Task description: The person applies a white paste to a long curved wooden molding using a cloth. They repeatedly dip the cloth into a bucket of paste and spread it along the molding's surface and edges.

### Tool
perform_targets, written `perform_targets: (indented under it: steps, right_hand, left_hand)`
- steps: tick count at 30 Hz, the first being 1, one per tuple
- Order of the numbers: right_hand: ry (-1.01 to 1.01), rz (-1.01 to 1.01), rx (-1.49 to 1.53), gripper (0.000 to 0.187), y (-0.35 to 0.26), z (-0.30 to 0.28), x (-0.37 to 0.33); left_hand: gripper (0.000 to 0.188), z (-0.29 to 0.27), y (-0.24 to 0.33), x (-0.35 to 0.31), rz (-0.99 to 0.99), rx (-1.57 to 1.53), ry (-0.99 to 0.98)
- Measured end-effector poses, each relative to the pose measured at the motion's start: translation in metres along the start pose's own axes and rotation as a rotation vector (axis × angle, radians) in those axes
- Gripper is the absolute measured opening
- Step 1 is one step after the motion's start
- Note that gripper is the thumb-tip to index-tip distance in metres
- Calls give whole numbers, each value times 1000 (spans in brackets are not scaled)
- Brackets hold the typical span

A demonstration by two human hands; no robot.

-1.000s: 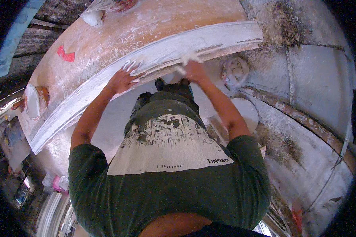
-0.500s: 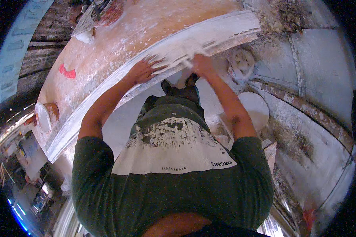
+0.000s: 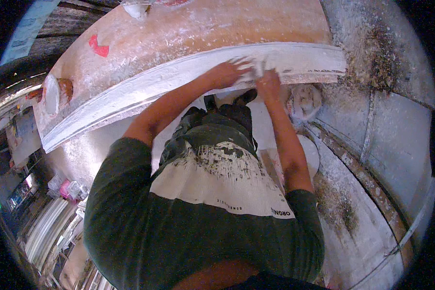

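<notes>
A long white plaster strip (image 3: 179,72) curves along the near edge of a worn, orange-brown tabletop (image 3: 203,26). My left hand (image 3: 229,73) is over the strip's right half, its whitened fingers stretched out to the right and blurred. Close beside it, my right hand (image 3: 268,86) is at the strip's near edge with its fingers closed. A pale, smeared shape (image 3: 260,67) shows at the right fingertips, between the two hands; what it is cannot be made out. White material coats the fingers of both hands.
A red scrap (image 3: 98,47) lies on the tabletop. At its left end stands a white-faced round piece (image 3: 52,94). A whitish sack or bucket (image 3: 305,101) sits on the floor right of my feet, with a pale round lid-like thing (image 3: 308,154) nearer. Long white lengths (image 3: 48,232) lie lower left.
Both hands have moved right along the strip, and my left hand has come closer to my right. The whole view has shifted and turned slightly.
</notes>
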State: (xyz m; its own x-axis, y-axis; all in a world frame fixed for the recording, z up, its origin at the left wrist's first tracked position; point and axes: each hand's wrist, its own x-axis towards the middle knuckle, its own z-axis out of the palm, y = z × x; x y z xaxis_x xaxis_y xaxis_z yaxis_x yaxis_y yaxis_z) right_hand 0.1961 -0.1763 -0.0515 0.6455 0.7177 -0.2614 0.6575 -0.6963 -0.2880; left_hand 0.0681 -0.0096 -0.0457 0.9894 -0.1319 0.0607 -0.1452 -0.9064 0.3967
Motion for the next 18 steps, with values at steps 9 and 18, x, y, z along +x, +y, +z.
perform_targets:
  steps: [9,18]
  right_hand:
    - [-83,-595,51,39,-139,28,-34]
    - [160,-300,-81,25,-102,-5,-7]
  left_hand:
    - [50,-83,-29,-238,-735,-27,206]
    - [51,-76,-23,-264,-780,-122,340]
